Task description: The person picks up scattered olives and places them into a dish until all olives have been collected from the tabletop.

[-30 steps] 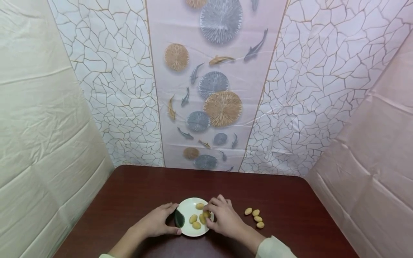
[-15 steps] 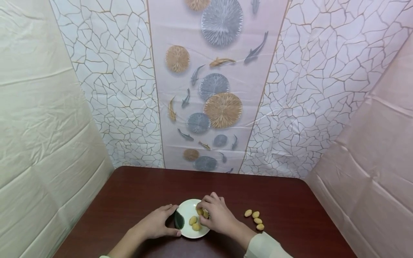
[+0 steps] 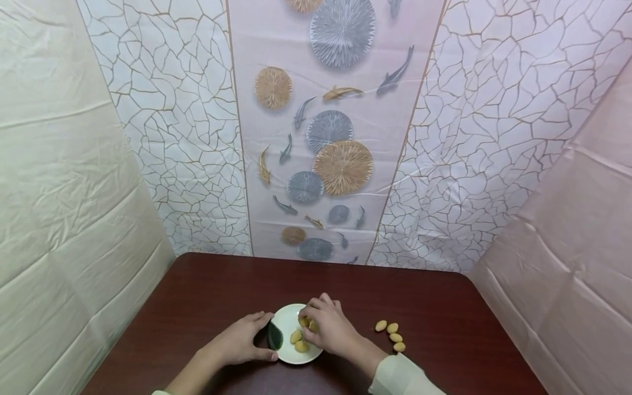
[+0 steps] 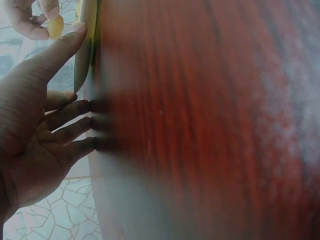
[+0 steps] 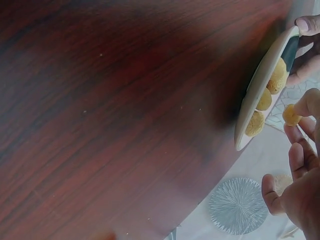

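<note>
A white plate (image 3: pixel 285 318) with a dark green patch at its left side lies on the table. My left hand (image 3: pixel 239 338) rests at its left rim, thumb and straight fingers spread along the edge. Over the plate's right part, my right hand (image 3: pixel 328 329) pinches a small yellow oval fruit (image 5: pixel 291 115) between thumb and fingertips. The right wrist view shows it apart from the three fruits on the plate, among them one large fruit (image 5: pixel 277 76). In the head view my right fingers partly cover the pieces beneath them.
Several more yellow oval fruits (image 3: pixel 396 337) lie in a short line on the dark red-brown table (image 3: pixel 222 285), right of my right hand. A patterned cloth (image 3: pixel 340 164) hangs behind the table, and pale cloth walls (image 3: pixel 59 219) stand at both sides.
My right hand has moved left and slightly away from me over the plate, with the fruit held in its fingers. The left hand has stayed at the plate's rim.
</note>
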The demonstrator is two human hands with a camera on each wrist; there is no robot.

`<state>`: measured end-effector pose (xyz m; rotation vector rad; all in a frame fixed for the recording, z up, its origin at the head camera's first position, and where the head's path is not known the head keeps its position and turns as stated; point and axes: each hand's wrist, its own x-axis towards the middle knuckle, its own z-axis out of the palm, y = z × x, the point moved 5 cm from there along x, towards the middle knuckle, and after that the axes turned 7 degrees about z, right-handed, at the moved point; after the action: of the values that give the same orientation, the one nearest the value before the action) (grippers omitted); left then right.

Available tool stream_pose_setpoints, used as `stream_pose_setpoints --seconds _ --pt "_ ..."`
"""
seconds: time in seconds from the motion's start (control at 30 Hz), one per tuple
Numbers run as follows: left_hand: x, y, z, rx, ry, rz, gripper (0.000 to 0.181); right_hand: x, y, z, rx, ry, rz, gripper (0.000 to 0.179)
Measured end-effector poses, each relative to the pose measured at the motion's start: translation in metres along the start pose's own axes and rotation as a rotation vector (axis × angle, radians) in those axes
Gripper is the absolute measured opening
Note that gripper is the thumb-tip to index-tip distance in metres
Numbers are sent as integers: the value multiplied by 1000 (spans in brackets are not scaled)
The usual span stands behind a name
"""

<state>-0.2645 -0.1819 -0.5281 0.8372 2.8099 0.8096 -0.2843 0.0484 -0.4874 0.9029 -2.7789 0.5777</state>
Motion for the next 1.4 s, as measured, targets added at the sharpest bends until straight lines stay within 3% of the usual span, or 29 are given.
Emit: stream_pose_setpoints --seconds 0.4,0.93,1.1,1.4 --pt "1 1 0 -9 -5 -8 109 0 3 5 0 -40 27 16" --pt "0 2 -1 -9 -9 -11 109 0 6 12 -64 -24 36 18" --pt "-1 3 -2 -16 -5 -9 109 -1 7 10 -48 -21 40 26" --pt "-1 2 -1 -14 -2 2 109 -6 8 4 -17 -15 27 25"
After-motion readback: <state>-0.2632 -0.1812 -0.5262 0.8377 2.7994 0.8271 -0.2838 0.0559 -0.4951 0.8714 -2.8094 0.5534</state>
